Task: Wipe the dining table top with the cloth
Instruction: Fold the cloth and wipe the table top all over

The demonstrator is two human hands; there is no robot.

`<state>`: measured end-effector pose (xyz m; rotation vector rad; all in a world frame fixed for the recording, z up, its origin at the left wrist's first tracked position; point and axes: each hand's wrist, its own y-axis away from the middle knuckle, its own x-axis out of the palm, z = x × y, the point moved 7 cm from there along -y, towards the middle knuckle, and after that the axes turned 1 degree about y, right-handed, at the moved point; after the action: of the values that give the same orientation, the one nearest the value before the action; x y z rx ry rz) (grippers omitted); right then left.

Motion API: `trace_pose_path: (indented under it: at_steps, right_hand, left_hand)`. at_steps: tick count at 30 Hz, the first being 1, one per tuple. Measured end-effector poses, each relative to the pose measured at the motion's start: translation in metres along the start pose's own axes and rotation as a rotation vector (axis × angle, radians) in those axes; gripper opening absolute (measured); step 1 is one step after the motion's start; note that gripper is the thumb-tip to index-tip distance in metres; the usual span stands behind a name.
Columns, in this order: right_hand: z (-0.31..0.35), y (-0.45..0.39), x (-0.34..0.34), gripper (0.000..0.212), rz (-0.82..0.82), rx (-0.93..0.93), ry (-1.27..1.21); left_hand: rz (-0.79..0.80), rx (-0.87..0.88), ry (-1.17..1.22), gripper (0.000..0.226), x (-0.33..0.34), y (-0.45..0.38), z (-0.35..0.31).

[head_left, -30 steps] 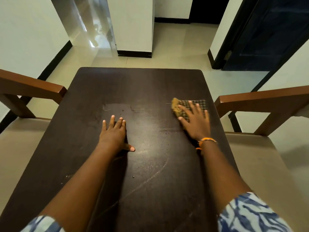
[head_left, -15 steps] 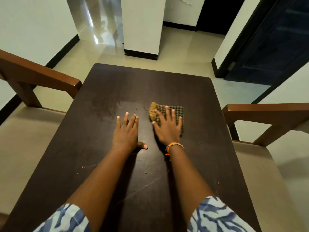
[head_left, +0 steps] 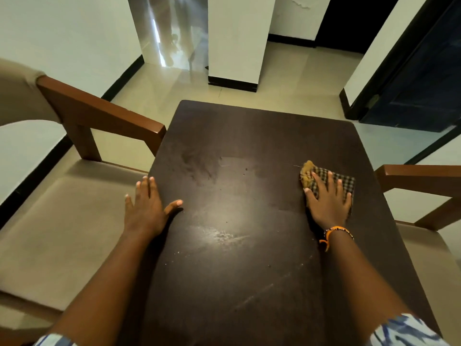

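The dark brown dining table top (head_left: 249, 136) stretches away from me, with smears, crumbs and a dull patch near its middle. A folded checked cloth (head_left: 345, 181) with a yellow edge lies near the table's right side. My right hand (head_left: 328, 199) presses flat on the cloth, fingers spread, an orange band on the wrist. My left hand (head_left: 147, 206) rests flat at the table's left edge, fingers apart, holding nothing; its fingertips hang over the edge.
A wooden chair with a beige seat (head_left: 62, 221) stands close against the table's left side, its armrest (head_left: 99, 111) touching the corner. Another chair's armrest (head_left: 421, 174) is on the right. A white pillar (head_left: 237, 41) and a dark door (head_left: 419, 78) stand beyond.
My right hand slid the cloth from the table's right to the middle, then back right. My left hand moved from the middle to the left edge. The view shifted.
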<state>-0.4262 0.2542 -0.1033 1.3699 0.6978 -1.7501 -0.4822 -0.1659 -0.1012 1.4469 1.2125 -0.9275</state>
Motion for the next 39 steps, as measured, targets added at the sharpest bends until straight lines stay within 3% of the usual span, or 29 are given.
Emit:
trace_pose_path:
  at_steps: [3,8,12,15,20,25,28,32,39]
  right_hand:
    - [0.030,0.006,0.007,0.053,-0.014,0.063,-0.002]
    - [0.146,0.015,0.037,0.053,-0.019,-0.122,-0.002]
    - [0.245,0.042,0.071,0.053,0.012,-0.278,-0.020]
    - [0.297,0.068,0.088,0.054,0.080,-0.461,-0.030]
    - [0.276,0.057,0.083,0.054,0.118,-0.595,0.008]
    - [0.188,0.013,0.053,0.052,-0.014,-0.282,0.029]
    - [0.178,0.010,0.050,0.053,-0.048,-0.120,0.014]
    - [0.228,0.018,0.063,0.053,-0.048,-0.121,0.001]
    - [0.362,0.014,0.101,0.054,0.200,-0.501,0.025]
  left_hand:
    - [-0.055,-0.094,0.178,0.082,0.000,-0.002,0.030]
    - [-0.172,-0.041,0.511,0.043,0.005,-0.002,0.053]
    - [-0.186,-0.011,0.672,0.041,0.010,-0.004,0.059]
    - [-0.210,-0.070,0.621,0.040,0.012,-0.006,0.063]
    - [-0.182,-0.076,0.680,0.041,0.013,-0.005,0.061]
    - [-0.152,-0.035,0.805,0.040,0.017,-0.006,0.062]
    - [-0.153,-0.024,0.850,0.039,0.018,-0.007,0.062]
    - [-0.142,-0.016,0.890,0.039,0.019,-0.009,0.062]
    - [-0.156,-0.001,0.906,0.040,0.016,-0.011,0.063]
